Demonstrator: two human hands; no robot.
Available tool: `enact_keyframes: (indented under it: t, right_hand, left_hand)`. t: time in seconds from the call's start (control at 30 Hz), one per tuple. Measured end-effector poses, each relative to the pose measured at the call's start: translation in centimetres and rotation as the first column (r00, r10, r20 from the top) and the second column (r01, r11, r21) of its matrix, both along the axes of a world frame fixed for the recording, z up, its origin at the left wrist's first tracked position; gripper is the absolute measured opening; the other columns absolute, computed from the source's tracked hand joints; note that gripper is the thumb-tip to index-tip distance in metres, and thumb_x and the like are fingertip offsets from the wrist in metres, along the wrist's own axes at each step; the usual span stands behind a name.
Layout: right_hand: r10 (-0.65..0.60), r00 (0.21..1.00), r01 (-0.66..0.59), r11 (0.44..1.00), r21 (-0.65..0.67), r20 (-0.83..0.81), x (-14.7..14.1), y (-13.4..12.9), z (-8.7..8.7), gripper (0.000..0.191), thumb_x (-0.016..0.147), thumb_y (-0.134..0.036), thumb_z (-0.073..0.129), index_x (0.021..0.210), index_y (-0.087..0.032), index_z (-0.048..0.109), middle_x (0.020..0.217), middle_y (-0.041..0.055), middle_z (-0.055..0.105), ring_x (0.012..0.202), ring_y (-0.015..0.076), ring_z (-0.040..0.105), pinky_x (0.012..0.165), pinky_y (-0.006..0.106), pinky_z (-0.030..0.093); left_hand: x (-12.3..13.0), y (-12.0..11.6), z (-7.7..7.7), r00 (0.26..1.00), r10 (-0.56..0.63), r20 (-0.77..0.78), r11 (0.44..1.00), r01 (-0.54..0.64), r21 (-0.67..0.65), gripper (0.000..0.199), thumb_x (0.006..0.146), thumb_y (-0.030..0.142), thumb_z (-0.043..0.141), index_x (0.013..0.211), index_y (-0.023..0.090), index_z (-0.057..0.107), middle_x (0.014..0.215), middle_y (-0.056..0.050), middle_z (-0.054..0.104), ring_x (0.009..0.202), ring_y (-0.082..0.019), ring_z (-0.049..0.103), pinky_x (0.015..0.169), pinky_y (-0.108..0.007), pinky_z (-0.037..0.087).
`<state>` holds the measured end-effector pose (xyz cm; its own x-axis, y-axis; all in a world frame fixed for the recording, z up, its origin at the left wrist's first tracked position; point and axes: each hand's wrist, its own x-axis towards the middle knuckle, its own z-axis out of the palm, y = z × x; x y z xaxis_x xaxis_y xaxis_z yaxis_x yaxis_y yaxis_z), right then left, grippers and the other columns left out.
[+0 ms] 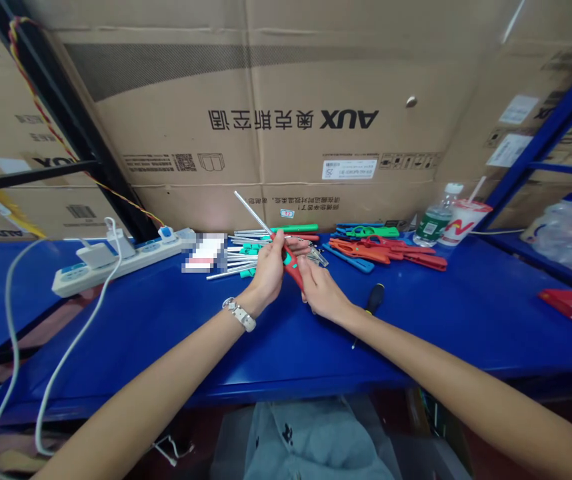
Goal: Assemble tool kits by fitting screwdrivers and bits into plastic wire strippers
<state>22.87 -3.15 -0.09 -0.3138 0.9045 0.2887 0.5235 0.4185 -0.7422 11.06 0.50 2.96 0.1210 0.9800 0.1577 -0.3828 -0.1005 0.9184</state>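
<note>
1. Gripping the red tool (295,272) near the centre of the frame, the left hand (267,268) closes around its upper part; the metal rod (252,212) points toward the upper left.
2. The right hand (322,290) holds the tool's lower end, thumb along the red body. How firmly either presses, I cannot tell.
3. A slipping left grip could drop the tool onto the loose metal tubes (226,273) and green pieces (251,249) behind, scattering them.
4. Sweeping the right forearm (416,357) could roll the screwdriver (376,298), right of centre.
5. Reaching carelessly rightward might tip the bottle (431,225) or cup (465,220), risking a spill.
</note>
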Motion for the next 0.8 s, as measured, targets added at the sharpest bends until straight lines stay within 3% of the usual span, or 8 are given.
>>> enact_keyframes:
  t: [0.1, 0.17, 0.23, 0.33, 0.47, 0.57, 0.67, 0.8]
  right_hand:
    - [-0.053, 0.998, 0.054, 0.998, 0.012, -0.043, -0.3, 0.0, -0.1, 0.044, 0.108, -0.051, 0.021, 0.107, -0.023, 0.055, 0.071, 0.0033, 0.065, 0.065, 0.0213, 0.065, 0.066, 0.034, 0.051]
    - [-0.022, 1.0, 0.023, 0.999, 0.048, -0.012, -0.3, -0.2, 0.0, 0.039, 0.108, -0.049, 0.025, 0.107, -0.024, 0.055, 0.083, 0.0059, 0.069, 0.075, 0.0224, 0.066, 0.069, 0.034, 0.05]
    - [0.022, 0.999, -0.022, 1.0, 0.014, 0.038, -0.2, -0.4, 0.2, 0.038, 0.108, -0.05, 0.028, 0.105, -0.024, 0.056, 0.081, 0.005, 0.069, 0.074, 0.0222, 0.066, 0.068, 0.033, 0.048]
    - [0.067, 0.997, -0.065, 0.995, -0.073, 0.028, 0.4, -0.3, 0.3, 0.044, 0.107, -0.055, 0.028, 0.096, -0.024, 0.058, 0.059, -0.0017, 0.059, 0.056, 0.0182, 0.059, 0.062, 0.03, 0.045]
    - [0.031, 0.992, -0.044, 0.993, -0.109, -0.126, 1.3, 1.1, 0.2, 0.041, 0.105, -0.055, 0.037, 0.086, -0.023, 0.055, 0.048, -0.0066, 0.049, 0.045, 0.0142, 0.049, 0.056, 0.027, 0.041]
    - [0.009, 0.99, -0.03, 0.989, -0.147, -0.141, 1.5, 2.2, 0.1, 0.031, 0.103, -0.043, 0.043, 0.083, -0.023, 0.055, 0.048, -0.0068, 0.05, 0.043, 0.0134, 0.047, 0.053, 0.026, 0.04]
    - [-0.029, 0.999, 0.027, 0.996, -0.087, -0.024, 1.5, 3.1, 0.2, 0.022, 0.097, -0.033, 0.051, 0.08, -0.021, 0.058, 0.056, -0.0036, 0.058, 0.05, 0.0136, 0.052, 0.056, 0.026, 0.039]
    - [-0.127, 0.967, 0.108, 0.99, 0.094, 0.221, 1.1, 4.7, 1.1, 0.011, 0.091, -0.027, 0.061, 0.087, -0.021, 0.069, 0.076, 0.0005, 0.07, 0.068, 0.0157, 0.061, 0.061, 0.026, 0.036]
  left_hand:
    - [0.0, -0.1, 0.3, 0.994, 0.021, 0.105, 0.999, -0.016, -0.048, 0.043, 0.096, 0.059, 0.059, 0.081, 0.019, 0.058, 0.072, -0.003, 0.067, 0.074, -0.018, 0.069, 0.072, -0.034, 0.057]
    - [-0.7, -0.1, 0.6, 0.987, 0.007, 0.159, 0.997, 0.004, -0.071, 0.039, 0.099, 0.052, 0.06, 0.078, 0.021, 0.052, 0.061, 0.004, 0.053, 0.056, -0.011, 0.056, 0.061, -0.028, 0.051]
    - [-1.7, 0.1, 1.0, 0.985, -0.034, 0.168, 0.996, 0.047, -0.075, 0.038, 0.099, 0.045, 0.061, 0.074, 0.021, 0.046, 0.055, 0.009, 0.035, 0.045, -0.007, 0.036, 0.049, -0.023, 0.04]
    - [-3.9, 0.5, 1.8, 0.994, -0.091, 0.059, 0.995, 0.093, -0.039, 0.038, 0.095, 0.04, 0.067, 0.072, 0.021, 0.042, 0.056, 0.011, 0.021, 0.044, -0.006, 0.019, 0.041, -0.02, 0.025]
    - [-7.0, 0.7, 2.9, 0.958, -0.186, -0.22, 0.982, 0.189, -0.01, 0.041, 0.087, 0.045, 0.073, 0.073, 0.021, 0.044, 0.058, 0.01, 0.022, 0.044, -0.005, 0.018, 0.041, -0.02, 0.019]
    - [-8.6, 0.4, 3.2, 0.881, -0.231, -0.414, 0.971, 0.236, -0.038, 0.043, 0.086, 0.049, 0.073, 0.072, 0.022, 0.043, 0.058, 0.009, 0.026, 0.044, -0.005, 0.021, 0.042, -0.021, 0.017]
    - [-9.4, 0.2, 2.9, 0.774, -0.192, -0.603, 0.971, 0.238, -0.004, 0.04, 0.09, 0.05, 0.066, 0.072, 0.023, 0.042, 0.058, 0.007, 0.031, 0.045, -0.008, 0.027, 0.043, -0.023, 0.022]
    - [-9.8, 0.5, 1.9, 0.483, 0.062, -0.873, 0.952, 0.234, 0.197, 0.033, 0.097, 0.041, 0.051, 0.071, 0.022, 0.043, 0.059, 0.003, 0.042, 0.051, -0.013, 0.038, 0.05, -0.028, 0.029]
